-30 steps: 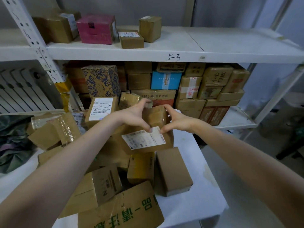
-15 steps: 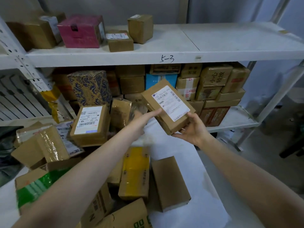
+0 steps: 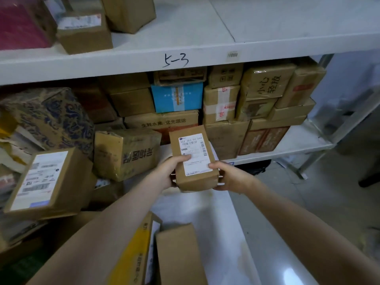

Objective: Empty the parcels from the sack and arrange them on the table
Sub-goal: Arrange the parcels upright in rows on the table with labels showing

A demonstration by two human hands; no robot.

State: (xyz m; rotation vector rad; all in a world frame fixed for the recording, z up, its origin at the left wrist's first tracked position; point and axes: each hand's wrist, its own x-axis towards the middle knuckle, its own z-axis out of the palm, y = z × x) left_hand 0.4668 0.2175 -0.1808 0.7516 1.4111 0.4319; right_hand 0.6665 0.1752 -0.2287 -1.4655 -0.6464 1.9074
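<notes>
A white desk (image 3: 216, 219) stands before a shelf (image 3: 185, 58) marked "5-3", loaded with cartons. The left hand (image 3: 166, 173) and right hand (image 3: 230, 177) grip opposite sides of a small labelled parcel (image 3: 193, 159), held above the desk's far end. More parcels (image 3: 127, 153) crowd the desk's left side, nearest a taped brown one.

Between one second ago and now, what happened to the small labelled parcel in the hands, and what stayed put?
The small brown cardboard parcel with the white label was lifted off the pile, turned label-up and carried toward the shelving. Both hands kept hold: left hand, right hand. The view also moved closer to the shelf. The other parcels, such as the tape-wrapped brown box, stayed put.
</notes>
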